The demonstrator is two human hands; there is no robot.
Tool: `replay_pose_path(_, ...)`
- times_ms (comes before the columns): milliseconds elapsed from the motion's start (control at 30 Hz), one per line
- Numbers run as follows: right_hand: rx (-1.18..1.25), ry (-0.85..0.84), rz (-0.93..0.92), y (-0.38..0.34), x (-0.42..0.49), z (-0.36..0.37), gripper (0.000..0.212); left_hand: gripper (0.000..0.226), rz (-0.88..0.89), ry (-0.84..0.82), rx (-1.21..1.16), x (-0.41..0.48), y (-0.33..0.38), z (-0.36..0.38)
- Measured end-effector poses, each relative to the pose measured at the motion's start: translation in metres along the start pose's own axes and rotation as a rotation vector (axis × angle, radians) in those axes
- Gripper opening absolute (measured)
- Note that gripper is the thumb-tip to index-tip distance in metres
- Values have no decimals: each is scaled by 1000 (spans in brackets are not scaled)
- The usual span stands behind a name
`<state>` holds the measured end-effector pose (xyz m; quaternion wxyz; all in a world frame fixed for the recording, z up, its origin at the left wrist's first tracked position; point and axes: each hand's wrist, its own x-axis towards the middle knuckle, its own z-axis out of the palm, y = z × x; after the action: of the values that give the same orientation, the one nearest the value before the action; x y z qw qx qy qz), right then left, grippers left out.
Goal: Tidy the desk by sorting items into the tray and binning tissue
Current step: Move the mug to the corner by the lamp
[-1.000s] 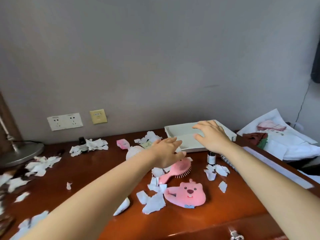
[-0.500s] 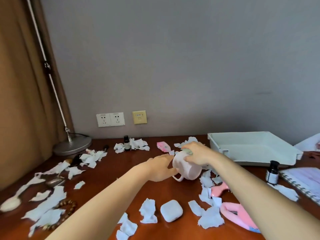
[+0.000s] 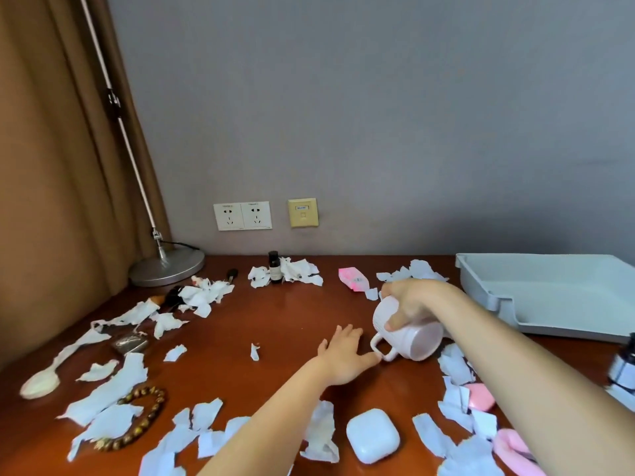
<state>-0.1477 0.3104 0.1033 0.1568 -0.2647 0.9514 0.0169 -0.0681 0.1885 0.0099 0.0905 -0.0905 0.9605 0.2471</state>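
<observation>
Wrapped over the ribbed side of the mug (image 3: 414,338), the right grip (image 3: 409,302) holds it from above, thumb on the near wall and fingers across the top. The mug is tipped on its side and looks to be just clear of the bench (image 3: 292,321). Its mouth faces the camera and its handle (image 3: 379,348) points down and left. That side-on hold probably suits a short carry better than hooking the small handle. The left grip (image 3: 343,355) lies wide and flat, palm down on the wood and holding nothing. One fingertip touches the handle, likely to steady it.

From the left, a round metal lamp base (image 3: 166,267) sits at the back corner. A pale, glossy spoon (image 3: 39,386) lies among long strips of paper. A bracelet (image 3: 147,420) of brown wooden beads curls over more strips.

Tissue scraps (image 3: 206,295), thin, white and ragged, litter the polished red-brown top, and they look light enough to need pinching up. A small dark bottle (image 3: 274,267) stands upright at the back among scraps, with a soft pink packet (image 3: 354,280) further right. A smooth, white, rounded case (image 3: 372,434) rests near the front edge.

The tray (image 3: 556,300) is shallow, pale grey and plastic, with a notched front wall. It sits near the mug on its right and is probably where the mug goes. No bin shows.
</observation>
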Motion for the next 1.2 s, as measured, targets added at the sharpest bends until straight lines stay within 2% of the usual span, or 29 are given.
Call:
replay_pose_path(133, 37, 11, -14, 2, 4, 1, 66, 35, 67, 175, -202, 6, -2, 5)
replay_pose_path(200, 56, 38, -40, 3, 4, 4, 64, 16, 64, 195, -271, 9, -3, 5)
replay_pose_path(267, 82, 86, -78, 5, 4, 8, 59, 7, 49, 193, -291, 11, -4, 5)
replay_pose_path(400, 150, 210, -170, 6, 0, 18, 43, 11, 39, 213, -431, 12, -8, 4)
replay_pose_path(533, 285, 370, -246, 6, -11, 27, 34, 9, 29, 387, -542, -1, -13, -5)
replay_pose_path(667, 387, 474, -295, 3, -19, 42, 41, 4, 50, 509, -472, -14, -15, -12)
replay_pose_path(833, 416, 477, -278, -1, -21, 55, 36, 6, 85, 483, -362, -30, -23, -14)
replay_pose_path(867, 413, 456, -276, -2, -21, 55, 39, 7, 88, 479, -354, -32, -23, -14)
replay_pose_path(967, 388, 375, -294, -8, -21, 50, 75, 8, 103, 472, -353, -39, -27, -14)
replay_pose_path(1033, 361, 320, -297, -12, -18, 44, 89, 9, 116, 461, -352, -42, -28, -14)
replay_pose_path(1200, 262, 239, -291, -28, -11, 39, 97, 10, 117, 446, -344, -49, -37, -16)
